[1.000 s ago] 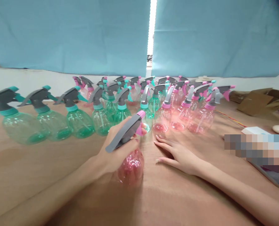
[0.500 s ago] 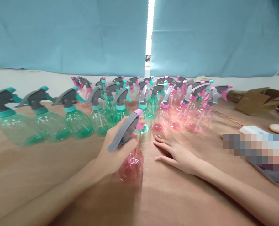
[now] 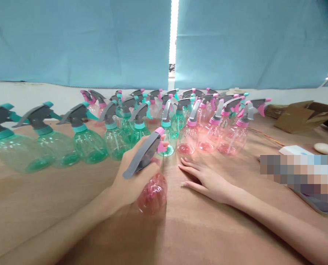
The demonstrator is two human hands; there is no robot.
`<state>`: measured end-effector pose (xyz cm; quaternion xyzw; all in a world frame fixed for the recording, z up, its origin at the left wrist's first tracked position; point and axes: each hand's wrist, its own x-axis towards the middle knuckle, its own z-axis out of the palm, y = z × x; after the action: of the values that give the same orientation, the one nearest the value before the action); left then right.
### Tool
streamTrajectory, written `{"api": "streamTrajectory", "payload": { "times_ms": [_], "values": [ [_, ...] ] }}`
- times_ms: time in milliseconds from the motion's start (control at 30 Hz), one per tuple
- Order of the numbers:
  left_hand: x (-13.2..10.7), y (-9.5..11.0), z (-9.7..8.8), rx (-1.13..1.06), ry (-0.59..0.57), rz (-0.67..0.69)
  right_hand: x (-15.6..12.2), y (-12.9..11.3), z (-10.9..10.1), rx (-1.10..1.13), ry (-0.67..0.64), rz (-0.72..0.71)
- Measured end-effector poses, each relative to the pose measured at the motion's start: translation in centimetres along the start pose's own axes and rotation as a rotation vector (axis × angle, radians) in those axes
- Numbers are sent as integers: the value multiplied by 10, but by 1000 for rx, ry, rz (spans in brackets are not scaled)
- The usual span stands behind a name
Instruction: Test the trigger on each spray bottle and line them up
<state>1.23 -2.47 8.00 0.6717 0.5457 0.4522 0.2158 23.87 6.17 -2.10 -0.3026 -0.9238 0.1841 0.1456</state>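
Note:
My left hand (image 3: 136,173) is closed around the neck of a pink spray bottle (image 3: 153,193), under its grey trigger head with the pink nozzle. The bottle's neck is hidden behind the fingers. Flat on the table lies my right hand (image 3: 205,180), fingers spread and holding nothing. Just beyond it stand clear pink spray bottles (image 3: 186,141) with pink collars. Green spray bottles (image 3: 90,145) with teal collars form a row to the left of and behind my left hand.
More pink and green spray bottles (image 3: 153,106) crowd the back of the wooden table (image 3: 208,235). At the right are a brown cardboard piece (image 3: 299,117), a white box (image 3: 296,150), a pale oval object (image 3: 324,148) and a blurred-out flat device (image 3: 327,207). Blue curtains (image 3: 78,44) hang behind.
The whole view has shifted slightly, so things appear a little further left. Both hands keep the same pose, and the left still grips the pink spray bottle.

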Motion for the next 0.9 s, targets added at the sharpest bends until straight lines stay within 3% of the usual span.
{"api": "streamTrajectory", "payload": {
  "times_ms": [300,900],
  "values": [
    [1,5,3,-116,-6,-39,-1,1,1,7,18,-10],
    [1,4,0,-60,1,-17,0,2,1,-15,-14,0]
  ]
}}
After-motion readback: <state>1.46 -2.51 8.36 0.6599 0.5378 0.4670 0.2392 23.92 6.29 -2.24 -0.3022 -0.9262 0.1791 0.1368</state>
